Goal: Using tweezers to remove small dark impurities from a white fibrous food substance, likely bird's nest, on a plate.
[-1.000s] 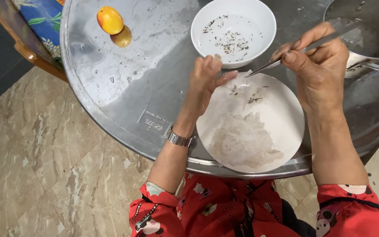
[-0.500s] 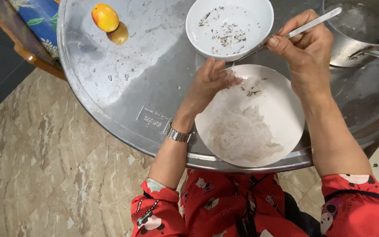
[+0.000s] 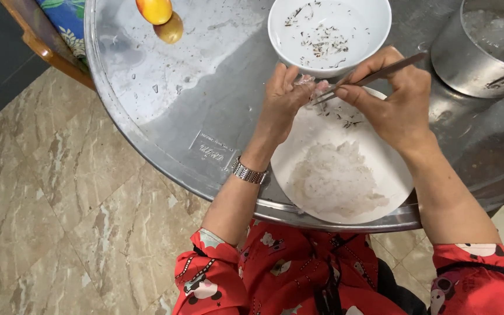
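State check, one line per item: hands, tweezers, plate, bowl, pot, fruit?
left hand: pinching a small translucent piece
right hand: gripping tweezers, tips at the piece
plate: holds pale translucent clump
bowl: dark specks inside
pot: uncovered
fruit: whole, untouched

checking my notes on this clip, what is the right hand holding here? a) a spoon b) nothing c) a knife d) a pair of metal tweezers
d: the right hand pinches slim metal tweezers, whose tips point at the small pale clump held in the left hand's fingertips above the white plate.
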